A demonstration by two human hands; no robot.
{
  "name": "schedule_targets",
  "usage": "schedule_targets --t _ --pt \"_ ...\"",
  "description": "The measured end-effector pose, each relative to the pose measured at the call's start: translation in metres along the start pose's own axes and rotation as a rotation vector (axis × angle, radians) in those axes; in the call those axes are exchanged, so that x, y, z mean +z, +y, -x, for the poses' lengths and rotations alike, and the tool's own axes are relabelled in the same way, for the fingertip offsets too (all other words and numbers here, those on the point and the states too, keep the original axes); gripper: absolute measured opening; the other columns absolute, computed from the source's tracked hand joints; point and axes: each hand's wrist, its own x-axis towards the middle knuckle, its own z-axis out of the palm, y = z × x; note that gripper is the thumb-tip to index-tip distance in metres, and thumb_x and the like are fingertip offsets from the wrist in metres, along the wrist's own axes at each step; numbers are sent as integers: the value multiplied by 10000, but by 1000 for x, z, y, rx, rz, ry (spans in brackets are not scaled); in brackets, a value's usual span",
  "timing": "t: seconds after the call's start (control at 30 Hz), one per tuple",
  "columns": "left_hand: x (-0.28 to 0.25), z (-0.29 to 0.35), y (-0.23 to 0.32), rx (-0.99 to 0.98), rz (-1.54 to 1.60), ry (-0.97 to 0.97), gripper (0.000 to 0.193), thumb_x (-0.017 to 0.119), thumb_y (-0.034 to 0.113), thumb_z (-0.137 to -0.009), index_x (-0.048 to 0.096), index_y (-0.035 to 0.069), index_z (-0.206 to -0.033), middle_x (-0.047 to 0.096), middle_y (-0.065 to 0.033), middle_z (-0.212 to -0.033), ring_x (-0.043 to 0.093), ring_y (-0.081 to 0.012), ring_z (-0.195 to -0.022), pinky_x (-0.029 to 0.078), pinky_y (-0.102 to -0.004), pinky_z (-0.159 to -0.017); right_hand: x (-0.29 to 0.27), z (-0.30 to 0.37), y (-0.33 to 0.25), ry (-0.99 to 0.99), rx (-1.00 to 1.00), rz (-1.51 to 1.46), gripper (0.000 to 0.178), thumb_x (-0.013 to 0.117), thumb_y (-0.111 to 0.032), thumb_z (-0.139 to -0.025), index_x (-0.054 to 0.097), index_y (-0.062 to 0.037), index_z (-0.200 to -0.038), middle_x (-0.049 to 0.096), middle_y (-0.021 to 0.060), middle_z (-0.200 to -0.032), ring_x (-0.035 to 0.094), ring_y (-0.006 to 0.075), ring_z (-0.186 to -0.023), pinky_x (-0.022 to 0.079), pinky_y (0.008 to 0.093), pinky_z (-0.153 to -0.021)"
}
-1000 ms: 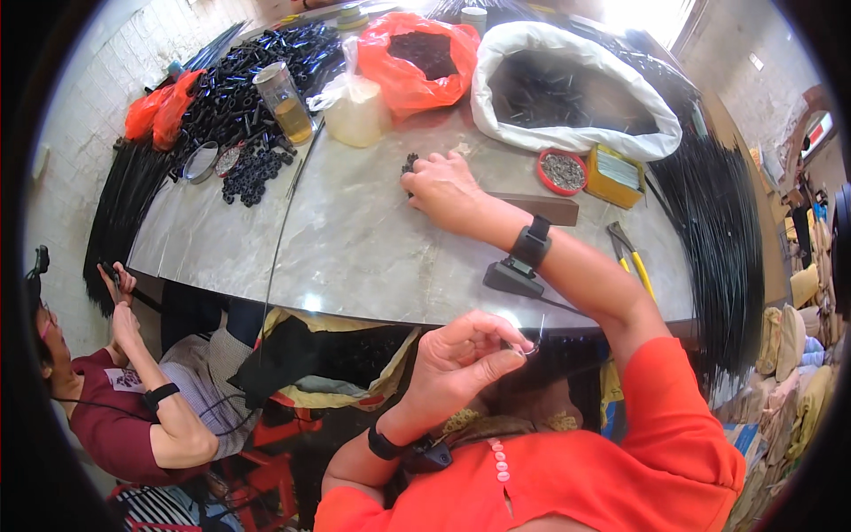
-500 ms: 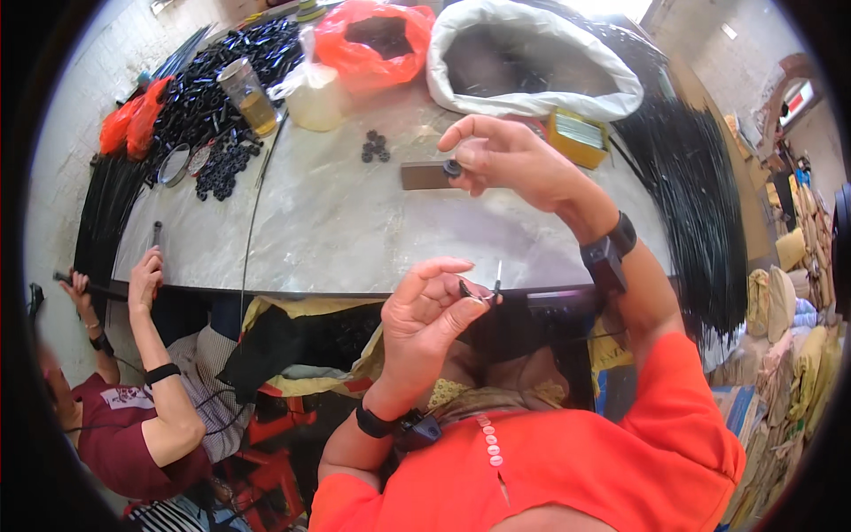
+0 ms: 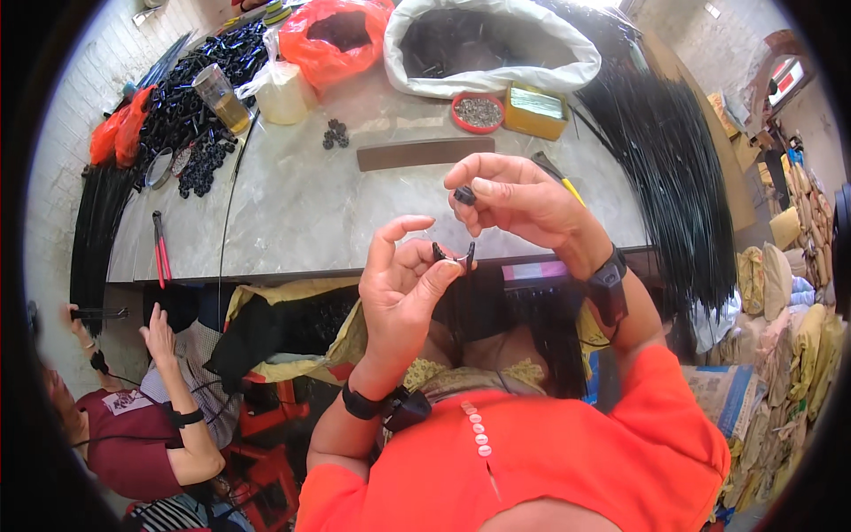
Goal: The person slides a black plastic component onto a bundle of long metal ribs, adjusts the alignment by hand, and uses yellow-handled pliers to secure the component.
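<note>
My left hand (image 3: 394, 288) pinches a small dark two-pronged piece (image 3: 470, 257) between thumb and fingers, its prongs pointing up, just beyond the table's near edge. Above and to the right, my right hand (image 3: 523, 199) grips a small black ribbed knob (image 3: 464, 195) by thumb and fingertips. The knob and the pronged piece are apart, a short gap between them. Beyond my right hand lies a flat brown bar (image 3: 425, 154) on the grey table (image 3: 292, 204). A tool with a yellow handle (image 3: 572, 190) is partly hidden behind that hand.
A red dish of small metal bits (image 3: 479, 113) and a yellow box (image 3: 536, 113) stand beyond the bar. Black knobs (image 3: 335, 135) cluster farther left. Long black rods (image 3: 683, 168) pile at right. At left, a co-worker (image 3: 133, 434) sits near red-handled pliers (image 3: 162, 253).
My right hand has come down nearer my left, still with the knob. The pronged piece has turned in my left hand. The co-worker's hand has left the pliers on the table edge.
</note>
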Motion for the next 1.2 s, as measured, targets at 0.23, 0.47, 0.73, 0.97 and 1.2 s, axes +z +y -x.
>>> schedule_targets --t 0.23,0.47,0.73,0.97,1.2 --pt "7 0 1 4 1 7 466 636 -35 -934 416 11 -1342 651 -82 -939 647 -143 -920 517 -271 -860 2 5 6 -38 -26 28 297 643 -240 -982 637 -30 -1193 627 21 -986 616 97 -887 529 273 -793" --pt "6 1 -2 43 -5 25 504 656 -27 -918 406 3 -1354 661 -104 -950 659 -166 -895 527 -288 -840 11 4 7 -20 -36 156 293 665 -246 -968 648 -23 -1157 648 14 -976 622 92 -907 515 272 -830" --pt "-2 4 -5 103 -44 0 449 635 -41 -937 423 2 -1330 654 -108 -983 636 -143 -925 511 -268 -854 22 2 8 -49 -43 228 274 681 -224 -958 656 4 -1107 690 52 -971 649 122 -897 518 285 -830" --pt "-2 4 -4 99 -22 -6 397 631 -38 -942 455 -2 -1296 652 -99 -985 632 -138 -925 514 -267 -858 28 4 8 -36 -23 196 263 682 -214 -957 673 21 -1074 694 68 -949 656 140 -854 534 301 -794" --pt "-4 3 -5 99 -10 -24 370 623 -38 -946 468 -4 -1280 651 -97 -991 631 -135 -930 519 -267 -871 31 5 6 -33 1 183 264 698 -207 -945 684 32 -1057 701 80 -950 661 150 -843 536 296 -791"
